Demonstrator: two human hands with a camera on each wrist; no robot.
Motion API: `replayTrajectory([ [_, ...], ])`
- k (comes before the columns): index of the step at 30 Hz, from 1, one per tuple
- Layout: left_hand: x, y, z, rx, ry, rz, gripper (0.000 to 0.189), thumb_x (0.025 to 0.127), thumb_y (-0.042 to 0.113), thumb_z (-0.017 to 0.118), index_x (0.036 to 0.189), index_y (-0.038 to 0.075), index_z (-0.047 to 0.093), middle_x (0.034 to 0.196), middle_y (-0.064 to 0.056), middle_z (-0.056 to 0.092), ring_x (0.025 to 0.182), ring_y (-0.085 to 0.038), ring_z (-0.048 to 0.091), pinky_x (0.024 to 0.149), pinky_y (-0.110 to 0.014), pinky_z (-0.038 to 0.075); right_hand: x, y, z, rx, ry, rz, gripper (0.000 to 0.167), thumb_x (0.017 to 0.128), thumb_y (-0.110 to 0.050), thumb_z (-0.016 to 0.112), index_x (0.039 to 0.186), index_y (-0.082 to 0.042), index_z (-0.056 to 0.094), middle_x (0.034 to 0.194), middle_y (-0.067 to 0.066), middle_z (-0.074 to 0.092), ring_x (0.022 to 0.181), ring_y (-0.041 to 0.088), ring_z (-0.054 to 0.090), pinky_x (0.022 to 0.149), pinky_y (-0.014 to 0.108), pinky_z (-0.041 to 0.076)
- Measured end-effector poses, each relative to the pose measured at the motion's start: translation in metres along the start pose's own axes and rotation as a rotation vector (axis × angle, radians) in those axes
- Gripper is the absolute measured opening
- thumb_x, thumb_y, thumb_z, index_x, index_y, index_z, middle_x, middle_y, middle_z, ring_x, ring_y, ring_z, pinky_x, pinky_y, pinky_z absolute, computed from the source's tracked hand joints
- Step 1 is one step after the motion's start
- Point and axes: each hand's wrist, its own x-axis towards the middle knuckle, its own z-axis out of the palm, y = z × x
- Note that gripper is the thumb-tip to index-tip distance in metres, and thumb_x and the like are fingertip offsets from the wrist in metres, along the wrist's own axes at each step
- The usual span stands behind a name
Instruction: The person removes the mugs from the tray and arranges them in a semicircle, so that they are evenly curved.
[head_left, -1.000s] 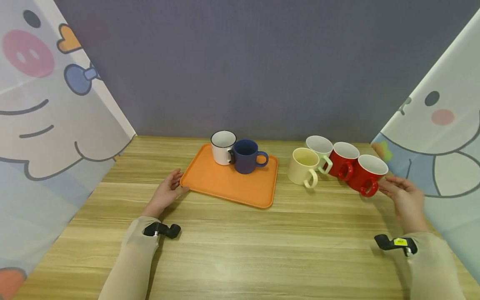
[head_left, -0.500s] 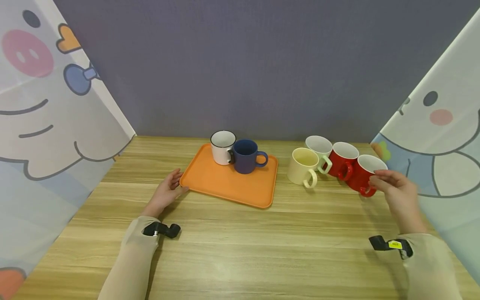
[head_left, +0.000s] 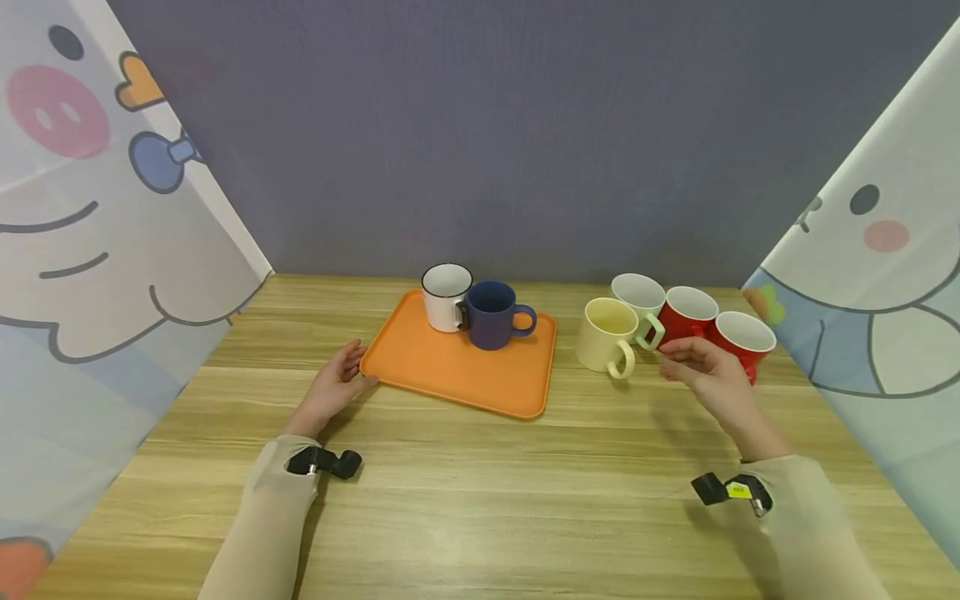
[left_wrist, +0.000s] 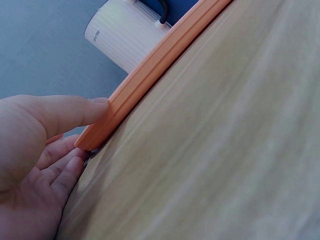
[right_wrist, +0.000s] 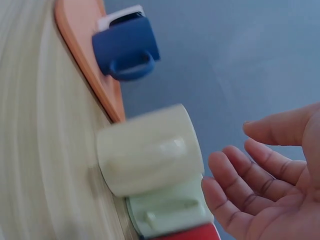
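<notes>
My left hand (head_left: pixel 333 387) holds the left corner of an orange tray (head_left: pixel 450 371), thumb along the front edge and fingers on the other side. On the tray stand a white mug with a black rim (head_left: pixel 441 304) and a navy blue mug (head_left: pixel 489 327). My right hand (head_left: pixel 716 383), fingers loosely bent and nothing in its grasp, hovers in front of two red mugs, partly hiding the left red mug (head_left: pixel 675 331) and the right red mug (head_left: pixel 752 357). To its left are a pale yellow mug (head_left: pixel 597 346) and a pale green mug (head_left: pixel 637 287), handles toward me.
All the mugs are upright. A grey partition (head_left: pixel 480 150) rises behind the wooden table (head_left: pixel 487 500), and cartoon-printed panels flank it, the left panel (head_left: pixel 97 250) and the right panel (head_left: pixel 892 275).
My right hand has swept left, from beside the right red mug, across its front, to in front of the left red mug. My left hand, the tray and the mugs stay put.
</notes>
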Motion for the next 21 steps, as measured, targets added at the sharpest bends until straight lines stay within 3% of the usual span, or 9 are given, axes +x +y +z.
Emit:
replayTrajectory([
  [3,0.000,-0.001,0.000,-0.001,0.000,0.002,0.078,0.091,-0.003,0.067,0.151,-0.014,0.019,0.148,-0.038,0.034,0.138,-0.048,0.034,0.117,-0.054,0.027,0.003,-0.005,0.014,-0.110,-0.039,-0.013,0.023,0.091,0.003,0.068,0.112,0.011,0.062,0.095,0.002,0.069,0.079,-0.001,0.063,0.071,0.013,0.054],
  [7,-0.001,-0.001,0.000,-0.005,-0.003,0.005,0.078,0.091,-0.003,0.067,0.151,-0.015,0.018,0.148,-0.038,0.034,0.138,-0.048,0.034,0.117,-0.053,0.027,0.005,-0.012,0.035,-0.179,-0.109,-0.025,0.024,0.090,-0.003,0.070,0.111,0.007,0.064,0.101,0.016,0.069,0.083,0.003,0.063,0.073,0.015,0.053],
  [15,-0.001,0.000,0.000,-0.007,-0.006,0.009,0.078,0.092,-0.002,0.067,0.151,-0.015,0.018,0.148,-0.038,0.034,0.138,-0.048,0.033,0.116,-0.054,0.027,0.014,-0.020,0.079,-0.171,-0.227,-0.110,0.019,0.090,0.001,0.068,0.107,0.008,0.064,0.094,0.011,0.070,0.085,0.019,0.065,0.074,0.022,0.054],
  [21,-0.002,0.001,-0.001,-0.013,-0.012,-0.002,0.080,0.092,-0.001,0.068,0.152,-0.013,0.016,0.148,-0.038,0.033,0.138,-0.048,0.034,0.117,-0.054,0.027,0.020,-0.021,0.107,-0.154,-0.300,-0.124,0.019,0.091,0.000,0.067,0.108,0.009,0.064,0.096,0.014,0.071,0.087,0.025,0.067,0.076,0.029,0.056],
])
